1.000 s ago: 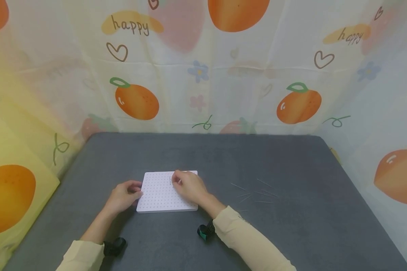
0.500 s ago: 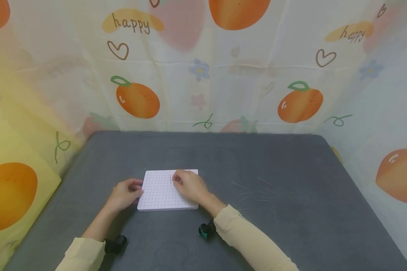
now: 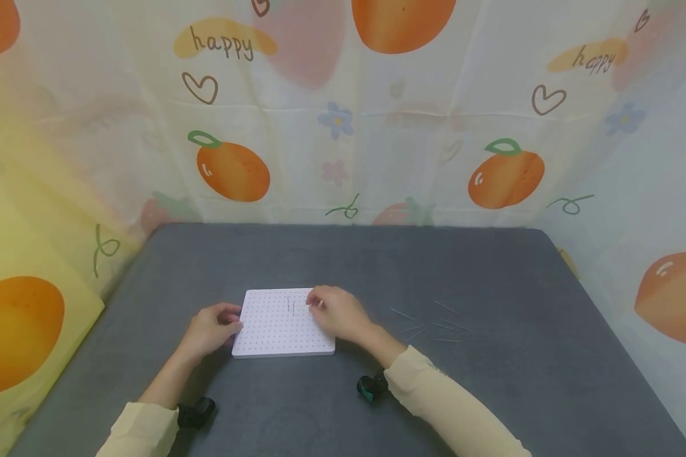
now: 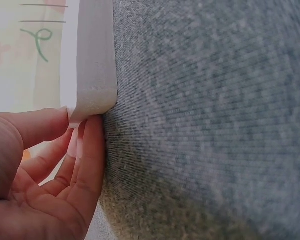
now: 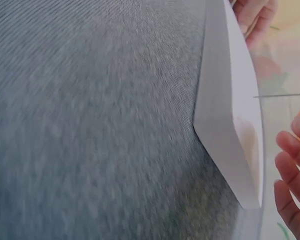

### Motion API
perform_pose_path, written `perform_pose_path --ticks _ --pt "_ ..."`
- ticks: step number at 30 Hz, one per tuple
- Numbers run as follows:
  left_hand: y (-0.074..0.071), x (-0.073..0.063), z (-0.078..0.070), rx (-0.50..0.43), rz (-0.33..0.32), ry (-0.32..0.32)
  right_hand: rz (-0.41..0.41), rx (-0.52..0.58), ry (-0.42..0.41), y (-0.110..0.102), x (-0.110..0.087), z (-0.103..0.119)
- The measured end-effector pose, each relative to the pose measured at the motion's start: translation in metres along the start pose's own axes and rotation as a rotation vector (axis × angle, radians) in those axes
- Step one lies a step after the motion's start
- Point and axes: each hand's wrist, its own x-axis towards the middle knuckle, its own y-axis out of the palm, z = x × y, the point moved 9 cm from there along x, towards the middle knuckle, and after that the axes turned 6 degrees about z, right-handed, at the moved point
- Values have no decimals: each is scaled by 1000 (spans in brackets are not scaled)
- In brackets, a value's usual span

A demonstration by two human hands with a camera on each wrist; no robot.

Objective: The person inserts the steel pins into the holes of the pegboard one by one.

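Note:
A white square board [image 3: 263, 336] with rows of small holes lies flat on the table. Two thin metal sticks [image 3: 288, 303] stand upright in its far half, and the left wrist view shows both sticks [image 4: 42, 21] side by side. My left hand [image 3: 206, 331] holds the board's left edge, thumb on the upper rim and fingers against the side [image 4: 90, 160]. Over the board's right part hovers my right hand [image 3: 340, 314], its fingers loosely bent. In the right wrist view these fingers [image 5: 292, 172] show nothing between them, partly cut off by the frame.
Several loose thin metal sticks [image 3: 446, 324] lie scattered on the dark grey table [image 3: 491, 393] to the right of the board. A curtain [image 3: 400, 146] printed with fruit hangs behind the table. Black wrist cameras [image 3: 197, 412] sit under both wrists.
My right hand has let go of the second stick and moved right, leaving both sticks in plain sight. The left hand and the board have stayed put.

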Motion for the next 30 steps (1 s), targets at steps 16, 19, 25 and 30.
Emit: perform_pose_path --ticks 16,19,25,30 --pt "0 1 0 -17 0 -14 -16 -8 -81 -28 -23 -13" --pt "0 1 1 -11 2 -20 -31 -4 -101 -33 -30 -17" --pt "0 -1 0 -17 -3 -5 -44 20 -151 -42 -43 -24" --pt "-1 -2 -1 -21 -10 -7 -68 43 -176 -50 -57 -31"
